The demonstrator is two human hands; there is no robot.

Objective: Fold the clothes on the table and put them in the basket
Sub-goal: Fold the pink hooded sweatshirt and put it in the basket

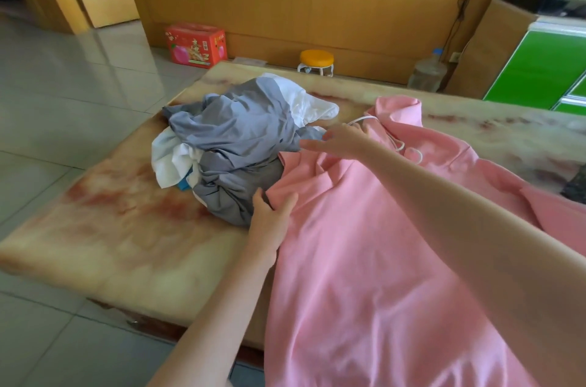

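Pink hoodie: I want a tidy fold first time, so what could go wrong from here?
1. The pink hoodie hangs past the table's near edge and could slide off.
2. The grey pile lies against its side by the left hand; folding may drag it along.
3. The loose white drawstring could get trapped in a fold.

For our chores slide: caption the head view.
Left hand and right hand reach over a pink hoodie on a marble table beside a heap of unfolded clothes.
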